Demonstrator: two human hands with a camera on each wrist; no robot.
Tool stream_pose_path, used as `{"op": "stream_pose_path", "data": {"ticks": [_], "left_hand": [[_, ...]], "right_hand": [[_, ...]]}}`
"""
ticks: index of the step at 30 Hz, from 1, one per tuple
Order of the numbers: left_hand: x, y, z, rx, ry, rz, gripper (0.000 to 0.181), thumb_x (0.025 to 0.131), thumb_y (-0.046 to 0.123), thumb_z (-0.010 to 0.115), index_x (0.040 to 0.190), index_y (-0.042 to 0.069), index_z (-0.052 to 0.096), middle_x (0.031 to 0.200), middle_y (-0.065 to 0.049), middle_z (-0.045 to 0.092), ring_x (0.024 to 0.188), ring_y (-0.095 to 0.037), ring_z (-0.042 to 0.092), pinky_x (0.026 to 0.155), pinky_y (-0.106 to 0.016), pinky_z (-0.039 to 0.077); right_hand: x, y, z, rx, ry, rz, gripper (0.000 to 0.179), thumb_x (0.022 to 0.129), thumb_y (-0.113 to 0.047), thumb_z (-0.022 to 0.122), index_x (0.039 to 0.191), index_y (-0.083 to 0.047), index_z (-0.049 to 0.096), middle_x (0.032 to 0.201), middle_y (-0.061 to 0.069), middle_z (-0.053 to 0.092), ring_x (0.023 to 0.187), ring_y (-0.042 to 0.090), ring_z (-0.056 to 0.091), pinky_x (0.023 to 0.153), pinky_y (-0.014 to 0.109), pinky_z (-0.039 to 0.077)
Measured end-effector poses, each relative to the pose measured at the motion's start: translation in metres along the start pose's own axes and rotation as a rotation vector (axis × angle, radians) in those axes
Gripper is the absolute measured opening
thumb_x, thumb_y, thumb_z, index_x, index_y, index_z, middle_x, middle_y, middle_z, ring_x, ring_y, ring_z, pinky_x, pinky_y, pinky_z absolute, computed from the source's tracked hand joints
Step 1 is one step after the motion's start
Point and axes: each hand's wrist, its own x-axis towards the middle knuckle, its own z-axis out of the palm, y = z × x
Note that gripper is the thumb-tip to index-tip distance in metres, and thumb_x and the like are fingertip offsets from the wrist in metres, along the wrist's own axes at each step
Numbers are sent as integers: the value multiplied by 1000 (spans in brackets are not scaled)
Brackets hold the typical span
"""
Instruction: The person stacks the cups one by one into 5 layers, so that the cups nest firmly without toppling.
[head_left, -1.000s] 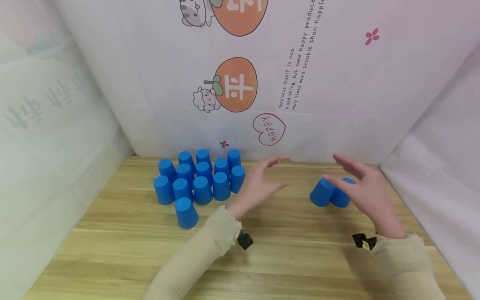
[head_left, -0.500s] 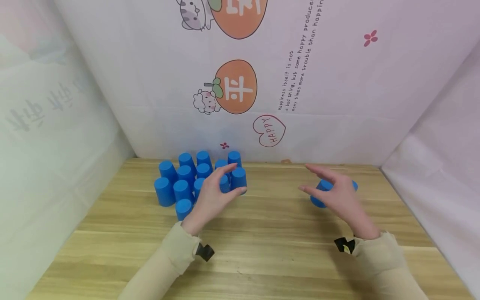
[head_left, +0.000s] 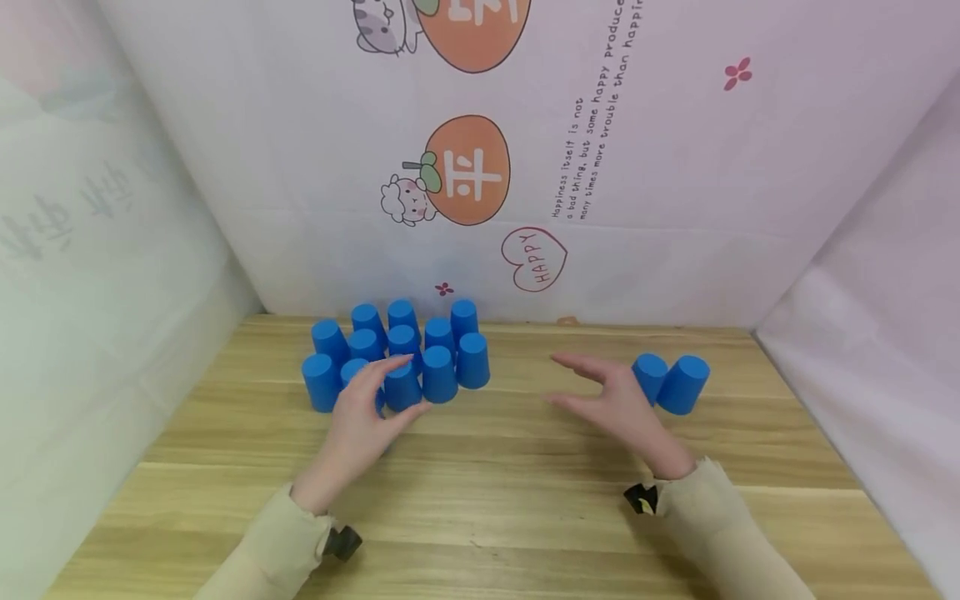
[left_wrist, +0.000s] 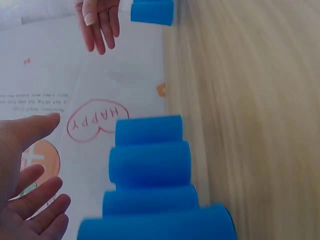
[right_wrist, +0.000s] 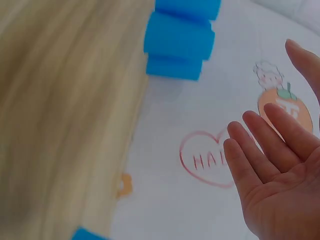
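Observation:
Several blue cups [head_left: 440, 375] stand upside down in a close group at the left back of the wooden table. My left hand [head_left: 360, 425] hovers over the front of this group, thumb and fingers spread apart, holding nothing; it hides part of the front cups. To the right, two more upturned cups [head_left: 682, 386] stand side by side. My right hand [head_left: 618, 408] is held just left of that pair and overlaps one of them in the head view. In the right wrist view, the right palm [right_wrist: 280, 185] faces the camera with extended fingers and nothing in it.
A white printed sheet [head_left: 660, 275] rises along the table's back edge. Pale sheets [head_left: 862, 333] hang on both sides. Bare wooden tabletop [head_left: 510, 500] lies between the two cup groups and in front of them.
Both hands have swept leftward: the left from the group's right side to its front, the right from above the pair to its left. The cups show no clear movement.

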Motion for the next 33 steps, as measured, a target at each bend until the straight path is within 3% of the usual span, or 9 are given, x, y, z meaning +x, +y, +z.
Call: {"op": "stream_pose_path", "data": {"ticks": [5, 11, 20, 33], "left_hand": [[-15, -19, -17, 26, 22, -26, 63, 84, 24, 87, 138, 7, 59, 138, -12, 60, 128, -35, 53, 100, -62, 46], [-28, -35, -30, 36, -11, -130, 67, 84, 28, 87, 141, 6, 57, 140, -18, 56, 128, -40, 52, 101, -63, 45], [-37, -47, -32, -70, -64, -298, 55, 87, 34, 84, 128, 5, 62, 125, -16, 66, 113, -37, 64, 95, -56, 53], [-35, -48, -32, -127, -79, -378, 58, 83, 36, 87, 124, 5, 62, 121, -15, 66, 108, -33, 66, 92, -48, 56]], "right_hand": [[5, -2, 21, 56, -37, -3, 57, 86, -27, 85, 138, -14, 65, 137, 3, 63, 126, 31, 58, 103, 59, 46], [15, -5, 44, 100, -82, 20, 62, 85, -30, 86, 140, -13, 63, 140, 3, 61, 128, 33, 56, 106, 57, 44], [44, -13, 72, 126, -60, 80, 65, 86, -37, 85, 143, -18, 60, 145, 4, 57, 134, 33, 51, 109, 56, 41], [91, -13, 101, 87, -60, 83, 67, 90, -30, 82, 146, -7, 54, 147, 11, 54, 134, 35, 50, 108, 53, 43]]}}
